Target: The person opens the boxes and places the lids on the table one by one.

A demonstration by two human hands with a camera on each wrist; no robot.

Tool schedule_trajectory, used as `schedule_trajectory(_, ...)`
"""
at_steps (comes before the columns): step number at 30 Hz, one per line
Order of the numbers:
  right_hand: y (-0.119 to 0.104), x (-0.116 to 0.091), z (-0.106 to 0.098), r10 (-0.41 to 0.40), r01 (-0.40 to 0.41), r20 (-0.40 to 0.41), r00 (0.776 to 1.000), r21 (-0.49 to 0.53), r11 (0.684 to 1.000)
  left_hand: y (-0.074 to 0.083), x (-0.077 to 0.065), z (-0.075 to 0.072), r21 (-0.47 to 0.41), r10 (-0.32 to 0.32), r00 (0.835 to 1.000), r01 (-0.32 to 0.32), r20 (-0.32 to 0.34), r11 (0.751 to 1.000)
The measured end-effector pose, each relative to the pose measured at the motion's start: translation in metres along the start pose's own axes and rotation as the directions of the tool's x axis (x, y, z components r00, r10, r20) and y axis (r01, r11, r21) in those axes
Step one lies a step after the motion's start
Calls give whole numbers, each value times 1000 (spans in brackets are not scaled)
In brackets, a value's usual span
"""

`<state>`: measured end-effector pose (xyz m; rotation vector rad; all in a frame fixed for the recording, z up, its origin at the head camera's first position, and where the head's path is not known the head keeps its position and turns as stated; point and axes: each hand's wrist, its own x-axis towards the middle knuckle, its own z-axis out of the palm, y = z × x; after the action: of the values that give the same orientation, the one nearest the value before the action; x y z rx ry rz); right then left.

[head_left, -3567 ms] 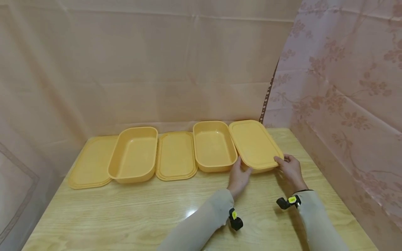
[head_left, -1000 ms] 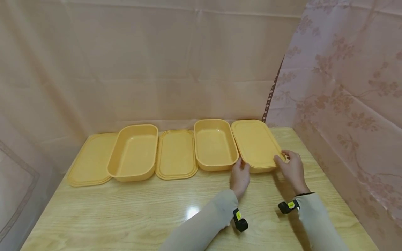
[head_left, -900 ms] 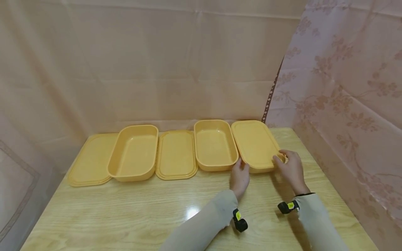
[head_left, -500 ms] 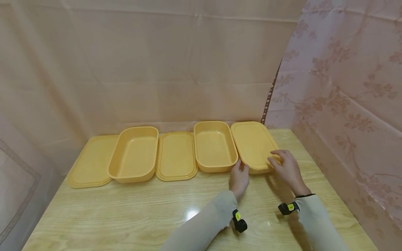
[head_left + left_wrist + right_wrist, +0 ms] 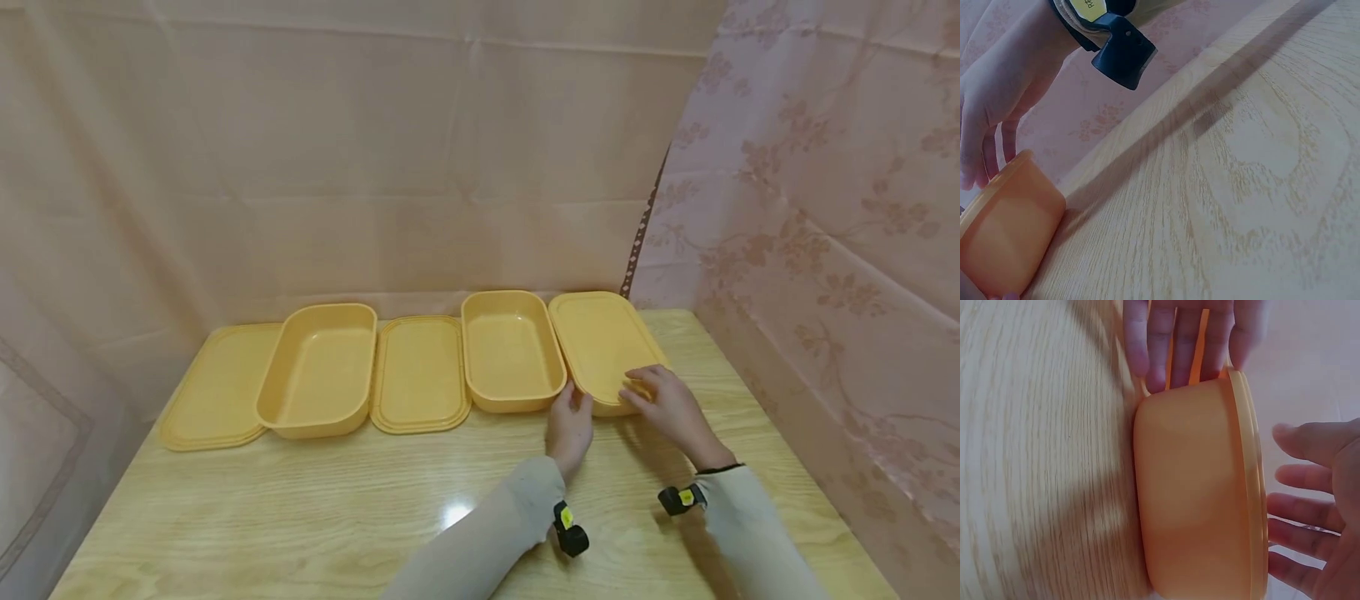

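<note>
At the right end of the row stands a yellow lidded food box (image 5: 607,343), its lid (image 5: 1249,481) lying on the rim. My left hand (image 5: 568,433) is at the box's front left corner; in the right wrist view its straight fingers (image 5: 1159,344) rest along the side wall, with the thumb by the lid's edge. Over the lid's front part my right hand (image 5: 670,410) is spread, fingers loosely bent and holding nothing. Its fingertips (image 5: 1282,565) touch or nearly touch the lid. The left hand is mostly out of its own wrist view.
Left of the lidded box stand an uncovered yellow box (image 5: 513,346), a loose lid (image 5: 422,375), a larger uncovered box (image 5: 322,367) and a larger lid (image 5: 221,387). All lie on a wooden table (image 5: 315,517). A beige curtain (image 5: 337,167) closes off the back.
My right hand has left the lid's front right corner and moved left over the lid's front edge. The lid sits straighter on the box than before. My left hand stays at its corner.
</note>
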<state>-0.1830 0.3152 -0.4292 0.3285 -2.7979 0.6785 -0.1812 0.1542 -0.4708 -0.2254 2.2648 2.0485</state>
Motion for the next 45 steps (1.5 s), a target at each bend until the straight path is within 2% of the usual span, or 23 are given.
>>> schedule_trajectory(11, -6, -6, 10, -151, 155, 38, 988, -137, 978, -4, 1, 0, -24, -10, 1000, 10, 4, 1000)
schedule_trajectory(18, -5, -10, 14, -230, 223, -15, 973, -190, 956, -4, 0, -1, -27, -17, 1000, 17, 3, 999)
schedule_trajectory(23, -4, -13, 17, -293, 270, -63, 954, -240, 932, -5, 0, 0, -4, -26, 1000, 26, -8, 1000)
schedule_trajectory(39, -1, -9, 21, -425, 366, -151, 892, -307, 878, -3, 3, -1, 12, -27, 999, 27, -19, 1000)
schedule_trajectory(45, -1, -8, 21, -431, 370, -165, 887, -303, 878, -1, 3, -2, 2, -52, 999, 52, -18, 999)
